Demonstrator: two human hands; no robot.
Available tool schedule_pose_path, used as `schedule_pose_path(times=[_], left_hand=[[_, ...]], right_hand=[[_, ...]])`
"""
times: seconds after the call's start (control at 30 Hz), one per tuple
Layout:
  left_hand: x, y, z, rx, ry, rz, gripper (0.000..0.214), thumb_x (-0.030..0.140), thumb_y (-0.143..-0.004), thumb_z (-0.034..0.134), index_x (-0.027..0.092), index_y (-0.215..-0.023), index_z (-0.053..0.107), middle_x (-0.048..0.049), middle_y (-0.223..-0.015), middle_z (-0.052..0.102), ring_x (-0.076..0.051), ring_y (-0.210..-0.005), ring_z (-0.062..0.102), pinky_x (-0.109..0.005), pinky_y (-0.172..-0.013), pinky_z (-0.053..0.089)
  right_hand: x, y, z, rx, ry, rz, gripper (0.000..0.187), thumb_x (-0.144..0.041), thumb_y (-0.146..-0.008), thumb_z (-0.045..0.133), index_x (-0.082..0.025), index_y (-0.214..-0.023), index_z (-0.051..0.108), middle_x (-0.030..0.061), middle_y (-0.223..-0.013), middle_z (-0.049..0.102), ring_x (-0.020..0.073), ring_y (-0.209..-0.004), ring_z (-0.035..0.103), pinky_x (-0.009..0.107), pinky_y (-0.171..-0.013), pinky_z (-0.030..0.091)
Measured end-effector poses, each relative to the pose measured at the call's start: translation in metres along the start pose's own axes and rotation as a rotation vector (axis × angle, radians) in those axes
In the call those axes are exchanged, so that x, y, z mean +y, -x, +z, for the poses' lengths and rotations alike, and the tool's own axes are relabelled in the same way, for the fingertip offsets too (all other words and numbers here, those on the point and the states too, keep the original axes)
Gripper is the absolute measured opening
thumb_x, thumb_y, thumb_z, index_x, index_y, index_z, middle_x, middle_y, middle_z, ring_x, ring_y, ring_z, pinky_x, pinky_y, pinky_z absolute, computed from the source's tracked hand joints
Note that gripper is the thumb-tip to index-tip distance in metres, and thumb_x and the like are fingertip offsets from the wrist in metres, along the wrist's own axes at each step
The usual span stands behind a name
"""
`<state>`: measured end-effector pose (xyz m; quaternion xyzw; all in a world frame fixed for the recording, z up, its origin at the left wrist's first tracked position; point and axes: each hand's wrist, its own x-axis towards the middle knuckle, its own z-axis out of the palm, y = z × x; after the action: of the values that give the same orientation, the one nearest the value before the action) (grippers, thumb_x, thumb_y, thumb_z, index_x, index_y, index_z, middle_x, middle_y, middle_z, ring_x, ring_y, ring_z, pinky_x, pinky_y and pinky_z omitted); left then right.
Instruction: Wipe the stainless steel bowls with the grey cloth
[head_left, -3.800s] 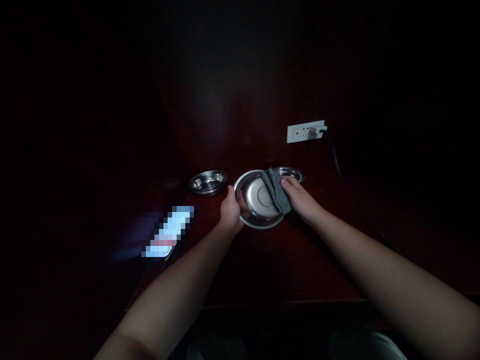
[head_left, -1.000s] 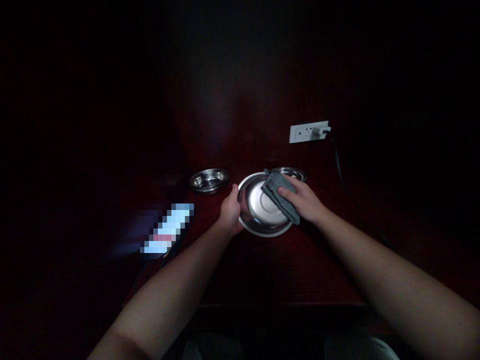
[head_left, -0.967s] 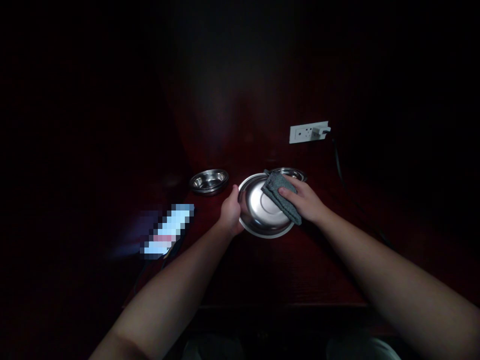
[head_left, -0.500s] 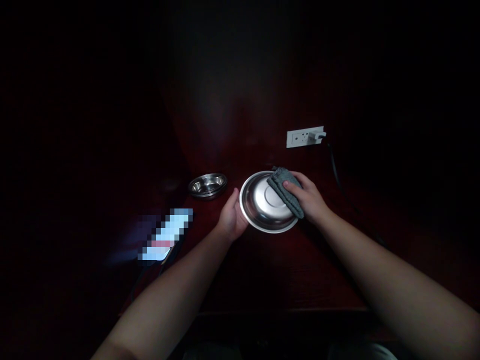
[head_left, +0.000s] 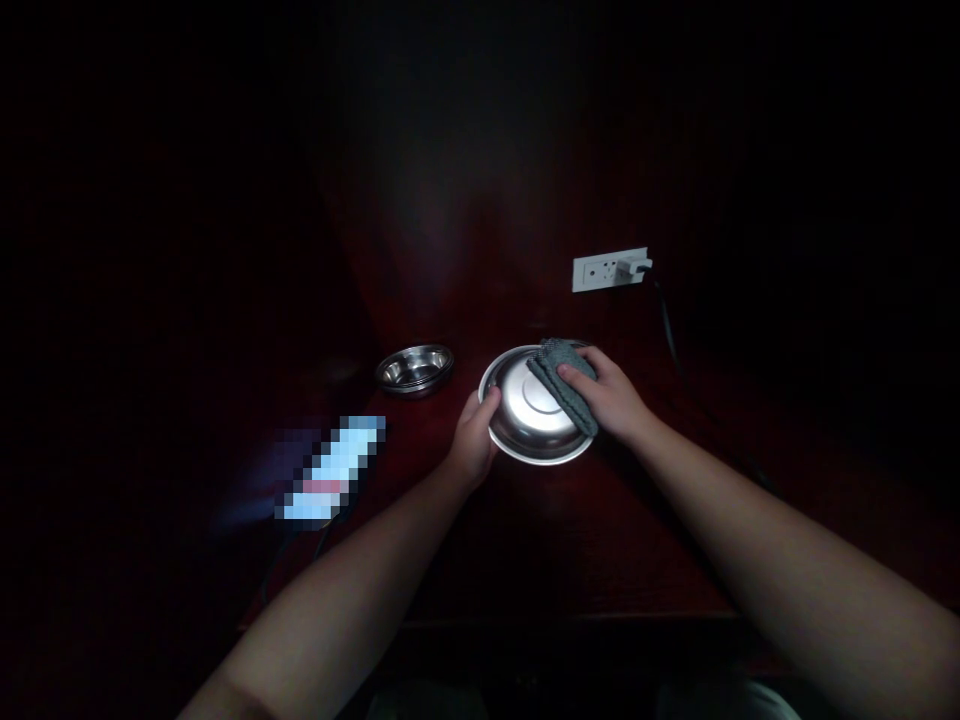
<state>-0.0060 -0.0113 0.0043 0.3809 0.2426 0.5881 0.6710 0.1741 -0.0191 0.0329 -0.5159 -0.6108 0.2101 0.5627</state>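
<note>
A shiny steel bowl (head_left: 517, 415) is held up with its underside facing me. My left hand (head_left: 474, 440) grips its left rim, thumb on the outer side and the fingers hidden behind. In my right hand (head_left: 606, 392) is a folded grey-green cloth (head_left: 564, 385), pressed on the right part of the bowl's underside. The thumb of that hand lies on top of the cloth. Further back on the left, stacked steel bowls (head_left: 415, 372) stand upright on the dark red table (head_left: 570, 560).
Left of my left forearm a lit phone-like screen (head_left: 334, 470), pixelated, stands near the table's left edge. On the back wall is a white power socket (head_left: 609, 270) with a plug and dark cable (head_left: 666, 325) hanging to the right. The surroundings are very dark.
My left thumb has moved from beside the rim onto the bowl's outer side. My right hand and the cloth have shifted slightly left across the underside.
</note>
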Motion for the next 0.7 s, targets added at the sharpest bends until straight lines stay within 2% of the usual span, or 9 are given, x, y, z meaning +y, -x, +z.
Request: schedule_pose_path(times=[0.2, 0.4, 0.7], left_hand=[[0.002, -0.008, -0.004, 0.035, -0.047, 0.039, 0.029, 0.033, -0.074, 0.065, 0.014, -0.095, 0.064, -0.0084, -0.091, 0.069, -0.022, -0.090, 0.064, -0.037, -0.089, 0.044], [0.000, -0.015, -0.010, -0.004, -0.088, 0.024, 0.029, 0.036, -0.071, 0.067, 0.014, -0.090, 0.066, -0.0067, -0.089, 0.069, -0.019, -0.085, 0.063, -0.033, -0.084, 0.045], [0.005, -0.015, -0.007, -0.036, -0.028, -0.060, 0.025, 0.030, -0.071, 0.069, 0.013, -0.089, 0.064, -0.0044, -0.082, 0.068, -0.017, -0.080, 0.063, -0.034, -0.085, 0.045]], right_hand=[[-0.001, 0.001, -0.001, -0.067, -0.016, -0.027, 0.039, -0.053, -0.073, 0.059, -0.021, -0.095, 0.057, 0.0030, -0.084, 0.063, 0.0213, -0.076, 0.060, 0.037, -0.070, 0.048], [-0.001, 0.001, -0.002, -0.098, 0.001, -0.050, 0.035, -0.049, -0.075, 0.060, -0.020, -0.094, 0.058, 0.0045, -0.090, 0.064, 0.0216, -0.082, 0.060, 0.037, -0.076, 0.046], [0.009, -0.004, 0.000, -0.079, -0.084, 0.080, 0.040, -0.052, -0.068, 0.065, -0.019, -0.090, 0.059, 0.0022, -0.081, 0.062, 0.0190, -0.072, 0.059, 0.033, -0.068, 0.047]])
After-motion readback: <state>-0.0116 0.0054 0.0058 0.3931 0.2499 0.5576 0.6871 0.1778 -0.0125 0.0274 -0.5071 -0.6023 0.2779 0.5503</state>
